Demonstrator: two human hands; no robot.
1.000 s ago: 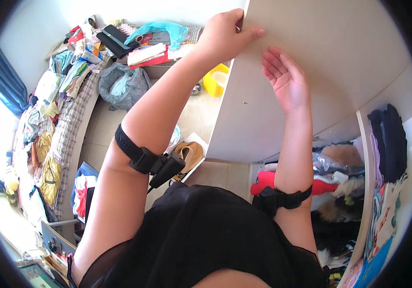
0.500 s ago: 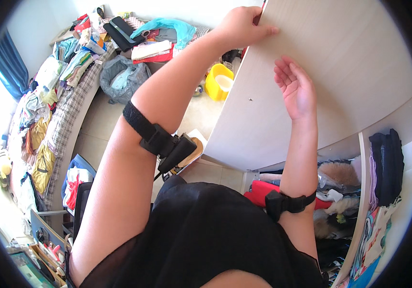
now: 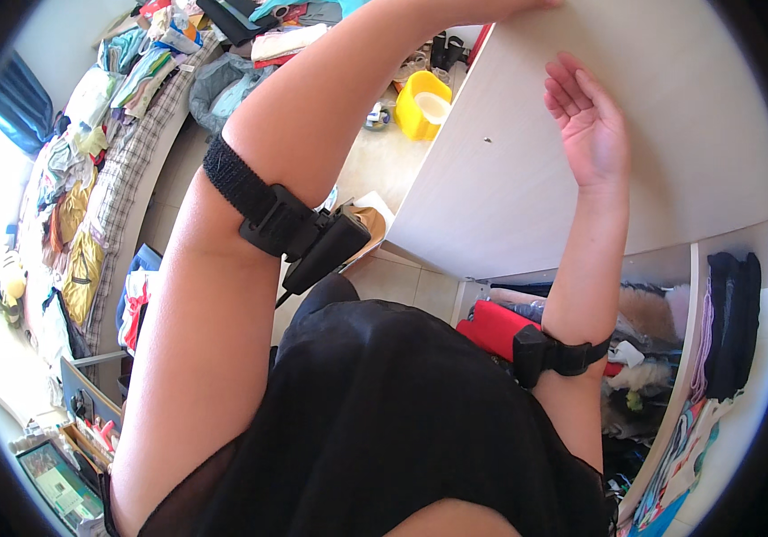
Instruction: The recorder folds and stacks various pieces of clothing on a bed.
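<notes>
A large pale wood-grain wardrobe door (image 3: pixel 527 188) fills the upper right, with a small dark hole in its face. My left arm reaches up across the view to its far edge. Only a sliver of my left hand (image 3: pixel 507 7) shows at the top border, by the door, with most fingers cut off. My right hand (image 3: pixel 586 116) is raised in front of the door, palm turned toward me. Its fingers are stretched out and slightly curved, with nothing in them. I cannot tell whether its back touches the door.
Below the door, wardrobe shelves hold a red cloth item (image 3: pixel 496 329), furry pieces and dark folded clothes (image 3: pixel 731 322). A yellow plastic tub (image 3: pixel 422 106) and an open box (image 3: pixel 373 219) stand on the floor. Clothes cover a checked bed (image 3: pixel 144 134) at left, near a screen (image 3: pixel 57 483).
The view has tipped lower, so my left hand has slid almost out at the top. My right hand sits higher and further right in the picture, still open.
</notes>
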